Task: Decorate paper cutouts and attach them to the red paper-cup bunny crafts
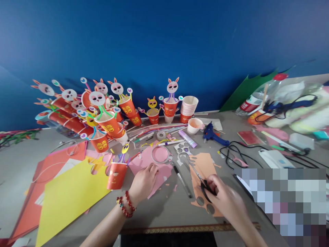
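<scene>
My left hand point(144, 181) is over a pink sheet of paper point(138, 164), fingers curled together; what they hold, if anything, is hidden. A round ring point(159, 154), perhaps a tape roll, lies just beyond its fingertips. With my right hand point(224, 197) I grip black-handled scissors point(205, 185), blades pointing away from me over an orange paper sheet point(205, 163) with round holes cut in it. Between the hands lies a pen point(182, 181). An orange paper cup point(117, 176) with a small yellow face on pipe cleaners stands left of my left hand.
Several rabbit-faced cups point(106, 125) crowd the back left. Stacked paper cups point(189, 106) stand near the blue wall. A blue glue gun point(215, 135) and black cables point(232, 154) lie right of a glue stick point(187, 138). Yellow paper point(74, 199) covers the left side.
</scene>
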A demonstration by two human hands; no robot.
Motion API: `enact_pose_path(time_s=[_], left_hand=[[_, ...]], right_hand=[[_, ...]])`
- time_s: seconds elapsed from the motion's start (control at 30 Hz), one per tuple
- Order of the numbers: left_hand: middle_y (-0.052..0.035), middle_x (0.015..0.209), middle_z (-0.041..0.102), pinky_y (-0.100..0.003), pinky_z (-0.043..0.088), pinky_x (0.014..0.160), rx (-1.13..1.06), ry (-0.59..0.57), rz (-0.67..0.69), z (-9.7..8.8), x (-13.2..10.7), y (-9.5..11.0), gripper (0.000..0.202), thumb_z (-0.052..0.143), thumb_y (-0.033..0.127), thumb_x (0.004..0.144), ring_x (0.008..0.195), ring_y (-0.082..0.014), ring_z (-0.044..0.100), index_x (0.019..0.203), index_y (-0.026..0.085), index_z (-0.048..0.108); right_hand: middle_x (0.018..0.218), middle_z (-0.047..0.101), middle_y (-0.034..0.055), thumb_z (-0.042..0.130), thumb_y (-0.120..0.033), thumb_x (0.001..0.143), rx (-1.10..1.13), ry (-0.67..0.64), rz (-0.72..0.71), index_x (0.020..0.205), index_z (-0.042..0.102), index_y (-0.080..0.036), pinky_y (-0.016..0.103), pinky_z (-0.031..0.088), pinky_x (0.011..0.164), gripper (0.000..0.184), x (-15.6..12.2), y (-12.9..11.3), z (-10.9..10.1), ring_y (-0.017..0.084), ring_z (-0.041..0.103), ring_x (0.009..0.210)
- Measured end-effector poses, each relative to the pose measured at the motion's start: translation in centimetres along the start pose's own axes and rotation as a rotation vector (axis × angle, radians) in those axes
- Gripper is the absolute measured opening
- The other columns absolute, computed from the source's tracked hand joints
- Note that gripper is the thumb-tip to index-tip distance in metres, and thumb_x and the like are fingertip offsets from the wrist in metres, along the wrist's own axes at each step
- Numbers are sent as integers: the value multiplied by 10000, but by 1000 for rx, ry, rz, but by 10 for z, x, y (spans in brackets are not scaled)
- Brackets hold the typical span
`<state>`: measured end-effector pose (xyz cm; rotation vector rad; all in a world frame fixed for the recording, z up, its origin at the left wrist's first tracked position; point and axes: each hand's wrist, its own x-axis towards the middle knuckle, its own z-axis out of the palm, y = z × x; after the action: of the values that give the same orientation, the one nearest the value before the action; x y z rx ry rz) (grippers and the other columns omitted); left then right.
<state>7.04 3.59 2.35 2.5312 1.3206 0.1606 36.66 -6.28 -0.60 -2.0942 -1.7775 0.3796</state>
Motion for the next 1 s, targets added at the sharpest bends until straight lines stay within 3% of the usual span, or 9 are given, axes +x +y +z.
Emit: enact_pose_path(time_s=[0.1, 0.27, 0.37, 0.5, 0.63, 0.8, 1.0], left_hand=[[-86, 1073, 653, -360, 515, 807, 28, 13, 52, 6, -3, 0, 196, 429, 117, 971, 954, -234, 642, 1064, 180, 590], [-66, 986, 645, -352, 509, 795, 16, -17, 149, 1, -13, 1, 195, 456, 188, 981, 897, -218, 614, 901, 191, 633], [-68, 1028, 636, -356, 511, 818, -79, 3, 177, -5, -19, -3, 134, 501, 239, 966, 948, -227, 594, 983, 200, 629], [-89, 1093, 633, -388, 498, 877, -146, 62, 149, -8, -26, -9, 193, 487, 189, 953, 1010, -243, 574, 1101, 196, 611], [-81, 1127, 623, -394, 499, 866, -174, 27, 146, -9, -30, -10, 242, 513, 176, 929, 1020, -248, 571, 1143, 223, 613], [-82, 1152, 615, -413, 500, 882, -148, 16, 153, -7, -32, -10, 276, 514, 169, 927, 1030, -253, 560, 1180, 226, 609], [-83, 1214, 607, -416, 491, 960, -170, 29, 163, -1, -37, -16, 274, 506, 193, 946, 1101, -251, 553, 1210, 215, 577]], right_hand=[[627, 630, -56, 556, -417, 819, 16, 1, -5, 834, 483, -270, 227, 364, 478, 165, 0, -1, -1, 162, 639, 527], [628, 633, -51, 559, -404, 814, 12, 1, -1, 830, 486, -271, 228, 356, 466, 152, 0, -2, -2, 164, 632, 512], [622, 631, -55, 568, -395, 808, 26, 5, -1, 826, 495, -274, 227, 362, 469, 142, 0, -3, -3, 162, 634, 515], [611, 619, -63, 583, -394, 805, 29, -5, 4, 824, 499, -273, 226, 365, 472, 149, 1, -3, -3, 158, 628, 511], [587, 595, -71, 565, -402, 842, 7, -15, -7, 810, 479, -268, 221, 350, 467, 162, 0, -5, -4, 149, 605, 489], [573, 600, -62, 526, -416, 888, -45, 63, -93, 804, 465, -259, 220, 345, 471, 188, -1, -9, -11, 139, 597, 465], [610, 663, -25, 518, -337, 872, -151, 45, -133, 790, 486, -254, 228, 291, 433, 120, 4, -9, -13, 159, 631, 469]])
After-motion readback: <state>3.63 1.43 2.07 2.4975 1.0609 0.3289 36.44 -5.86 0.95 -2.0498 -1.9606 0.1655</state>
